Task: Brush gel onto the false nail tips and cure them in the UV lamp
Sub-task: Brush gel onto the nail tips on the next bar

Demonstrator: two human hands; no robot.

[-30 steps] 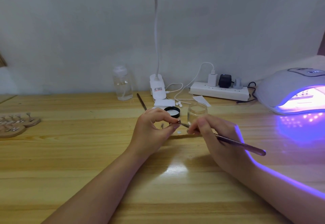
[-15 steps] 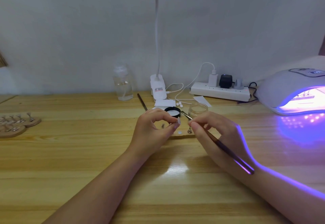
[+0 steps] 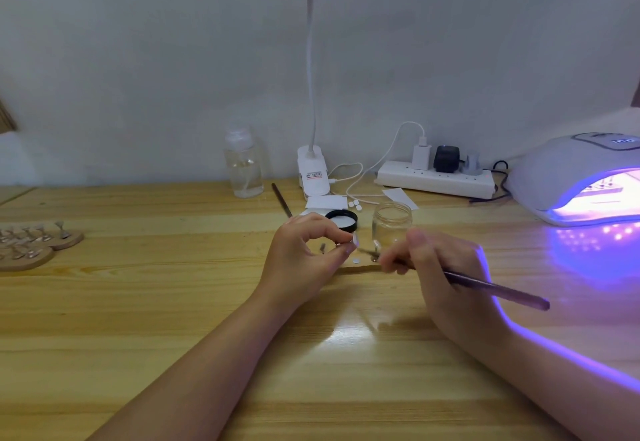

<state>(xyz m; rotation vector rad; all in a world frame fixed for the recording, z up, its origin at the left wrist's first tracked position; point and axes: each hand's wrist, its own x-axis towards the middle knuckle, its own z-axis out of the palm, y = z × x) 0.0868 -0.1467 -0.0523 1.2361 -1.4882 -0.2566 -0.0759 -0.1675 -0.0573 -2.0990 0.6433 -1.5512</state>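
Left hand (image 3: 298, 257) pinches a nail tip (image 3: 354, 241) between thumb and forefinger, just above the worktop (image 3: 173, 302). Right hand (image 3: 446, 267) grips the brush (image 3: 498, 290) pen-style, bristle end at the tip. Open glass jar (image 3: 392, 224) just behind, black lid (image 3: 341, 219) beside it. UV lamp (image 3: 575, 177) lit, far right.

A pale nail tip (image 3: 354, 243) sits pinched just left of the clear open gel jar (image 3: 392, 221); the purple-handled brush (image 3: 485, 288) slants rightward from it; the white UV lamp (image 3: 575, 177) glows violet, far right of the jar
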